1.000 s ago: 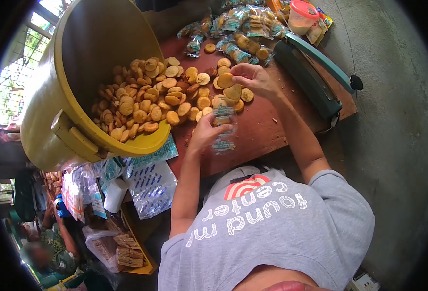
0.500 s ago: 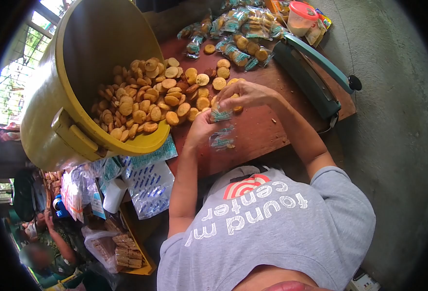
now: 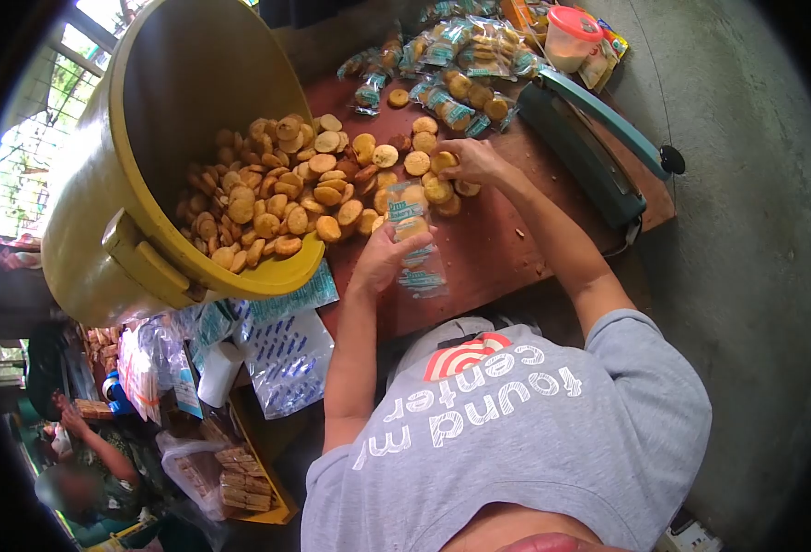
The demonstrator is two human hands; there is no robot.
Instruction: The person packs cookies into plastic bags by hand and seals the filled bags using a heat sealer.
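My left hand (image 3: 387, 258) is closed on a small clear printed plastic bag (image 3: 408, 207) with a round cookie or two visible inside. Another printed bag (image 3: 422, 278) lies on the red tabletop just below that hand. Fingers of my right hand (image 3: 475, 164) are pinched on a round golden cookie (image 3: 443, 160) at the right edge of the loose cookies. More loose cookies (image 3: 415, 164) lie beside both hands, spilling from a tipped yellow bucket (image 3: 152, 184) that holds a large heap of them.
Filled cookie packs (image 3: 479, 46) are piled at the back. A green bar sealer (image 3: 580, 152) sits on the right, near a pink-lidded tub (image 3: 571, 39). Plastic sheets (image 3: 286, 359) hang at the table's left edge. Another person (image 3: 102, 469) sits at the lower left.
My right hand has left the bag and moved right to a cookie. My left hand still holds the bag, which now stands more open to view and contains cookies.
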